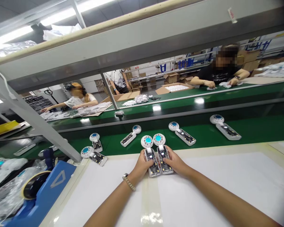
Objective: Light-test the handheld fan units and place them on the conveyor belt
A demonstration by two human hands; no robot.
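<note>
My left hand (142,164) grips a small handheld fan unit (149,154) with a white round head, blue centre and open circuit board. My right hand (174,161) grips a second identical fan unit (162,153) right beside it. Both units lie side by side at the far edge of the white bench (203,189), heads pointing away from me. A watch or bracelet sits on my left wrist. Several more such units lie on the green conveyor belt (251,127) beyond, one at the right (224,127), one nearer (182,133), others to the left (130,136).
A blue tape dispenser (40,189) and plastic bags sit at the left. A slanted grey frame post (30,116) crosses the left. Across the belt two other people work at tables with cardboard boxes (172,88) and white parts. A shelf beam runs overhead.
</note>
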